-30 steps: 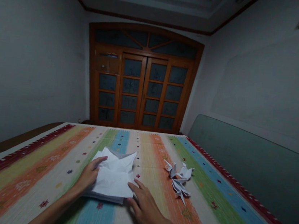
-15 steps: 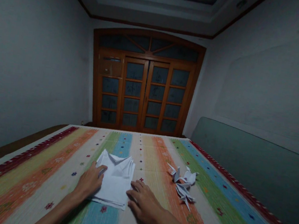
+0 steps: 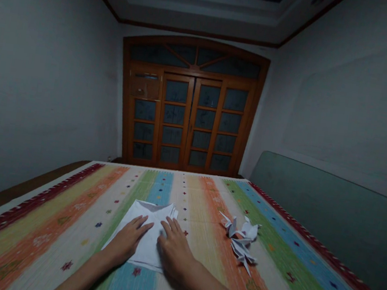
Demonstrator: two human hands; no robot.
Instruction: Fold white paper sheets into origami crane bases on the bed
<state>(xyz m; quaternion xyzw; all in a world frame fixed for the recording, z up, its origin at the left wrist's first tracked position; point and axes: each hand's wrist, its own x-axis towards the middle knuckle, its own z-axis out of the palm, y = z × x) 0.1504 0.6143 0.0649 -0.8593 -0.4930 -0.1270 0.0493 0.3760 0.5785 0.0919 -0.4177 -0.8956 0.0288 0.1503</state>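
Observation:
A small pile of white paper sheets (image 3: 148, 251) lies on the striped cloth in front of me, its far edge creased and a little raised. My left hand (image 3: 128, 241) rests on the left part of the top sheet, fingers stretched forward. On the sheet's right side lies my right hand (image 3: 174, 248), its fingers also extended and pointing away from me. Neither hand grips the paper. Some of the sheets' right edge is hidden under my right hand and wrist. To the right sit several folded white paper cranes (image 3: 241, 238), bunched together and apart from both hands.
The striped cloth (image 3: 62, 237) covers the table. A greenish panel (image 3: 320, 207) stands along the table's right side, near the wall. Wooden doors with glass panes (image 3: 189, 121) are beyond the far edge.
Both hands have come onto the paper: the left slid right, and the right moved forward and left from beside the pile. The top sheet's lower left now spreads further left.

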